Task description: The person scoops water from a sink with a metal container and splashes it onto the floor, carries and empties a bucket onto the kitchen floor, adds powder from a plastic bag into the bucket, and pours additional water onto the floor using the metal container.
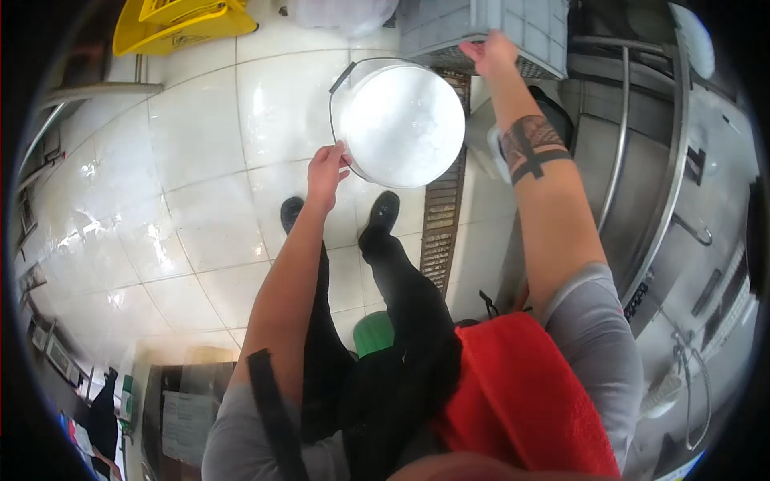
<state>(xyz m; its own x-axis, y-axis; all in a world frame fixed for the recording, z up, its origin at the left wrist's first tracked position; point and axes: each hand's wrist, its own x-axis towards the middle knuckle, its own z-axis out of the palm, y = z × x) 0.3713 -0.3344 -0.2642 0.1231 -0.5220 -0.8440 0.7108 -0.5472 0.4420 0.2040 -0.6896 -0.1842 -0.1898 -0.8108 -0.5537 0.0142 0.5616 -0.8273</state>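
A round white bucket point(403, 124) stands on the tiles in front of my feet. Its wire handle with a black grip arcs around its left side. My left hand point(325, 172) is closed on the lower end of that wire, close to the bucket's rim. Farther up on the right, my right hand point(491, 54) is at the lower edge of a grey plastic crate point(525, 32), fingers apart. Whether those fingers press on the crate or only lie against it cannot be made out.
A slotted floor drain point(439, 228) runs right of my feet. Metal counter framing point(626, 144) and a sink area line the right side. A yellow plastic item point(184, 28) stands upper left. A green container point(373, 333) is by my legs; a red cloth point(529, 385) hangs at my front.
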